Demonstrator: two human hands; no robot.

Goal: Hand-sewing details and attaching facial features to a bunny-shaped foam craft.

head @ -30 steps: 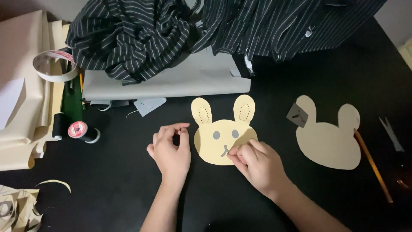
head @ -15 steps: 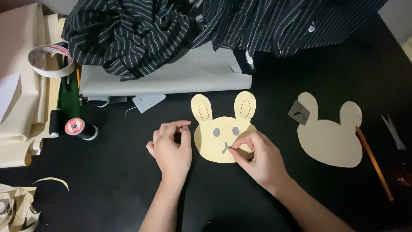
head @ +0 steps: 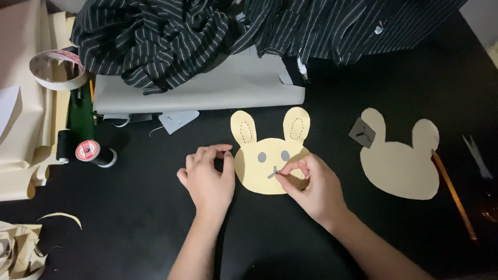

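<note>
While left hand (head: 207, 181) curls loosely beside bunny face cutout (head: 262, 171), right hand (head: 311, 186) grip pinches grey mouth piece (head: 273, 174) on it.

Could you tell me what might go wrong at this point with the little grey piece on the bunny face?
The right hand pinches a tiny grey mouth piece on the yellow bunny face; it could slip or land crooked. The left hand only touches the cutout's edge, so the face might shift on the black table.
</note>
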